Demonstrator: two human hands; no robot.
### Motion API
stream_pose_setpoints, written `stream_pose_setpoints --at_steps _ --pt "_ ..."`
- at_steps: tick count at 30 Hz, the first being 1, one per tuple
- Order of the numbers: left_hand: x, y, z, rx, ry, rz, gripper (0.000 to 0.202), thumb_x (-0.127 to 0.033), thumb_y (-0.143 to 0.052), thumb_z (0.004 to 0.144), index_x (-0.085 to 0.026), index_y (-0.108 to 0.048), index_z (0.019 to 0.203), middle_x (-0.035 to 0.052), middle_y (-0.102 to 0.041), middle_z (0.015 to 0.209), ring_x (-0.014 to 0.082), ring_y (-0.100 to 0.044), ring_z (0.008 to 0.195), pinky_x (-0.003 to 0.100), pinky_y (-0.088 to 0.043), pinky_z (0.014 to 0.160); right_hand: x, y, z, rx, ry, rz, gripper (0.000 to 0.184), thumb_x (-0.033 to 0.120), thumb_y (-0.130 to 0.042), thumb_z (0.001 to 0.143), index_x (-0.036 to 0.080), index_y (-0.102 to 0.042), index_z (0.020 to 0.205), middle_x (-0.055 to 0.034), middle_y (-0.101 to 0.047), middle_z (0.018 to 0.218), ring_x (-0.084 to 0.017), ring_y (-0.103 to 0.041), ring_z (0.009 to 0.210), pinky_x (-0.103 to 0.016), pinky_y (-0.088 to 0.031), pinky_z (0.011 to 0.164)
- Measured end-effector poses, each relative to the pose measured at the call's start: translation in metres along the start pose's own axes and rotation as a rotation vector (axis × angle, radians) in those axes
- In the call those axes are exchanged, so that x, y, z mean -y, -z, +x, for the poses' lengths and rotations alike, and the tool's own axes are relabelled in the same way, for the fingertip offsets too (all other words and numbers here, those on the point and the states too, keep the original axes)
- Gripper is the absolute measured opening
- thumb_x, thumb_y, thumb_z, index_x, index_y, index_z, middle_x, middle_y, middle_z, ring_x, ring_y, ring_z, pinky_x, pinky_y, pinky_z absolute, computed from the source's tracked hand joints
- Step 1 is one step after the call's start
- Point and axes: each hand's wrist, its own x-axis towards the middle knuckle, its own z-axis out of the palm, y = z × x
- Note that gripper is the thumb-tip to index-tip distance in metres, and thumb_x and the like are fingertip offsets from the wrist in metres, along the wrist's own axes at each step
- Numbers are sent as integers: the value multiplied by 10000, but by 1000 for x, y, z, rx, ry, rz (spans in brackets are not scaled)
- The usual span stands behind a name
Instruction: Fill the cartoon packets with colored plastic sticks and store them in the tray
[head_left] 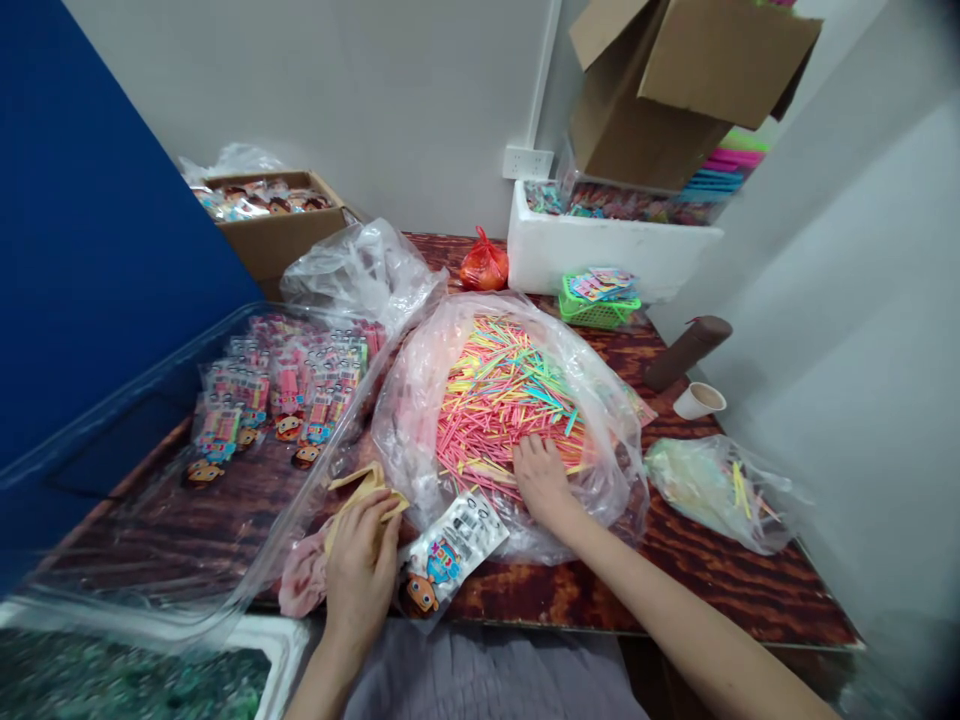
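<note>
My right hand (541, 482) reaches into a large clear plastic bag (405, 440) full of thin coloured sticks (499, 400), pink, yellow, green and blue. Its fingers curl down onto pink sticks at the near side of the heap, the tips partly hidden. My left hand (364, 550) is closed over a yellow cloth (367, 490) near the table's front edge. A pink cloth (304, 575) lies beside that hand. Between my hands rests a silver printed pouch (457, 545) with a cartoon face at its lower end, close to my left fingers.
Filled pouches (285, 390) lie in rows at left behind clear plastic sheeting. A carton (277, 235) stands behind them. At the back are a red bag (484, 263), a green basket (600, 308) and a white foam box (607, 245). Bottle (686, 355), paper cup (699, 401) and plastic bag (716, 490) sit right.
</note>
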Motion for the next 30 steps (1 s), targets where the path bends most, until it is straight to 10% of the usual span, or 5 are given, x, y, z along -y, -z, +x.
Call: stream_pose_setpoints --at_steps 30 --pt "-31 -26 -2 216 -140 16 164 -250 -475 941 -217 -624 1001 99 -622 1153 255 -585 1091 439 -497 921 -36 -4 -7 -42 -205 626 160 182 -448 911 205 -554 793 -8 -617 686 -167 -569 658 -242 -304 600"
